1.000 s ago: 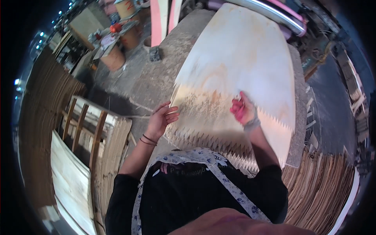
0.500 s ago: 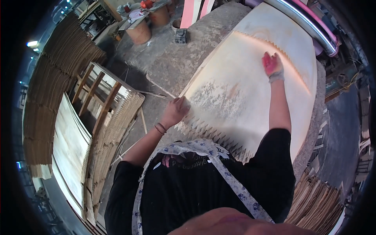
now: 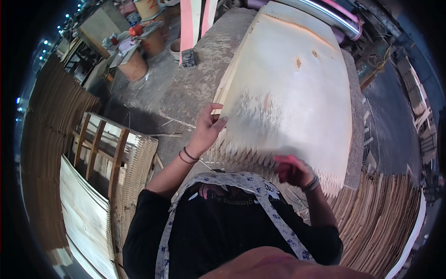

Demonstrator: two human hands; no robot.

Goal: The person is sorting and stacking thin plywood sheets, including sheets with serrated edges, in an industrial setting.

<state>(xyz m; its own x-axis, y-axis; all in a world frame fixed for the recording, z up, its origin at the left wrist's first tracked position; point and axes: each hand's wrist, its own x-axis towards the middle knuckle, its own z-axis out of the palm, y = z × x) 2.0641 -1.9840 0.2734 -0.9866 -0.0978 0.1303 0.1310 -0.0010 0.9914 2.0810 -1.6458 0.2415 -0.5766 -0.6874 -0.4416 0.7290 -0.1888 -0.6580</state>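
A pale wood veneer sheet with a zigzag-cut near edge lies on top of other sheets in front of me. Grey-black speckling marks its left part, and two brown knots show farther back. My left hand is at its left edge, thumb and forefinger apart, the thumb tip touching the sheet's border. Over the toothed near edge, close to my apron, hovers my right hand. Its fingers look reddish and loosely spread, somewhat smeared by motion, with nothing visible in them. A greyish band circles that wrist.
A shiny metal roller crosses behind the sheet's far end. Stacked veneer stands at the right. On the left are a wooden rack, pale sheets and a tall brown stack. Drums stand farther back.
My right hand has come back from the sheet's far part to the near toothed edge. The glowing far seam now lies closer to the roller. My left hand's fingers have spread. The view has shifted.
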